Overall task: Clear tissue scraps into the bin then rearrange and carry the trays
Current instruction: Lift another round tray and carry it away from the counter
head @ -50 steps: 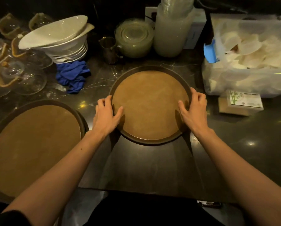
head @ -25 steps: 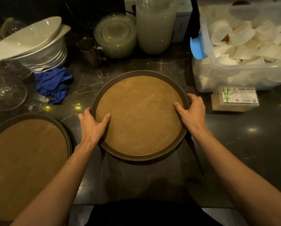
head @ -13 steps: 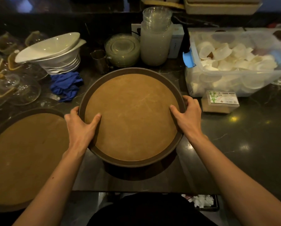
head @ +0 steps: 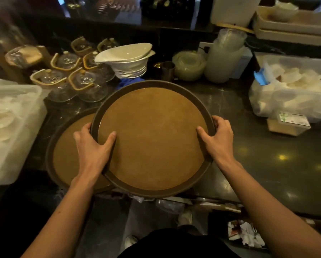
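Note:
A round brown tray (head: pixel 152 138) with a dark rim is lifted off the dark counter and held level. My left hand (head: pixel 93 146) grips its left rim, thumb on the tray's inside. My right hand (head: pixel 218 140) grips the right rim the same way. The held tray overlaps a second round brown tray (head: pixel 70 155), which lies on the counter at the left, partly hidden beneath it. White tissue scraps (head: pixel 246 234) show in a bin below the counter edge at the lower right.
Glass teapots (head: pixel 81 84) and stacked white bowls (head: pixel 128 60) stand behind the trays. Clear tubs of white cups sit at the left (head: pixel 12 123) and right (head: pixel 293 86). A small tissue box (head: pixel 289 123), a metal cup (head: pixel 167 70) and lidded jars (head: pixel 225 58) line the back.
Both hands lifted the middle tray off the counter and carried it left, so it now overlaps the left tray. The view has pulled back and shows more of the counter.

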The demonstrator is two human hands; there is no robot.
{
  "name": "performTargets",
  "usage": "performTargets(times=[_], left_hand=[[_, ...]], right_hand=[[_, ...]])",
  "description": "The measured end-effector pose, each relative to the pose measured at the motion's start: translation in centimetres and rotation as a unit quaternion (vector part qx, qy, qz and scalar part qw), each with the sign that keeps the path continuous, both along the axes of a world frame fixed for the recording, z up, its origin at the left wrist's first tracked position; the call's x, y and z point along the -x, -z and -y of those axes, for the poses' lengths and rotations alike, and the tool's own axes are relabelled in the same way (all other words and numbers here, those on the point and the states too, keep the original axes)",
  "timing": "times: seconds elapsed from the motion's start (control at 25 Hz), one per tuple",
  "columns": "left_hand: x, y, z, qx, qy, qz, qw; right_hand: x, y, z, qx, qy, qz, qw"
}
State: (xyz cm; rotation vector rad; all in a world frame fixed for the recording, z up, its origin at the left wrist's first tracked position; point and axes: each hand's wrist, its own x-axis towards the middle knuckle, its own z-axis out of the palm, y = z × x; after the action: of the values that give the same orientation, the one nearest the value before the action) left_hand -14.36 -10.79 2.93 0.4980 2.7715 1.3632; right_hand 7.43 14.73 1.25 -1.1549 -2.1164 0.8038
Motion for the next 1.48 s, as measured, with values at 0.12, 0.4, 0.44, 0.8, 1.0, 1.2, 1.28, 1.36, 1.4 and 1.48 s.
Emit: performTargets(times=[0.12, 0.4, 0.44, 0.8, 1.0, 1.2, 1.28, 1.36, 1.4, 1.48], left_hand=[[1.6, 0.4, 6.4, 0.005, -0.046, 0.001, 0.999], [4.4, 2.0, 15.5, 0.012, -0.096, 0.021, 0.995], [4.6, 2.3, 15.9, 0.013, -0.097, 0.024, 0.995], [7.5, 5.7, 13.0, 0.064, -0.105, 0.071, 0.99], [8.9, 7.0, 11.8, 0.108, -0.102, 0.073, 0.986], [8.7, 8.2, 11.8, 0.105, -0.11, 0.058, 0.987], [8.8, 8.8, 12.2, 0.108, -0.112, 0.048, 0.987], [9.0, 9.2, 12.6, 0.104, -0.115, 0.054, 0.987], [9.1, 9.4, 12.7, 0.097, -0.122, 0.059, 0.986], [9.1, 9.7, 12.7, 0.085, -0.137, 0.068, 0.985]], right_hand=[[3.7, 0.6, 5.0, 0.001, -0.042, 0.003, 0.999], [9.4, 2.4, 12.2, 0.019, -0.087, 0.033, 0.995], [9.9, 2.7, 12.5, 0.022, -0.092, 0.037, 0.995], [14.2, 4.9, 9.2, 0.083, -0.138, 0.124, 0.979], [16.1, 5.5, 7.5, 0.085, -0.191, 0.163, 0.964], [17.2, 6.7, 7.7, 0.065, -0.208, 0.209, 0.953], [17.4, 7.2, 8.0, 0.065, -0.211, 0.222, 0.95], [17.5, 7.6, 8.6, 0.06, -0.194, 0.227, 0.953], [17.6, 7.7, 9.0, 0.052, -0.181, 0.225, 0.956], [17.6, 8.0, 9.4, 0.04, -0.163, 0.221, 0.961]])
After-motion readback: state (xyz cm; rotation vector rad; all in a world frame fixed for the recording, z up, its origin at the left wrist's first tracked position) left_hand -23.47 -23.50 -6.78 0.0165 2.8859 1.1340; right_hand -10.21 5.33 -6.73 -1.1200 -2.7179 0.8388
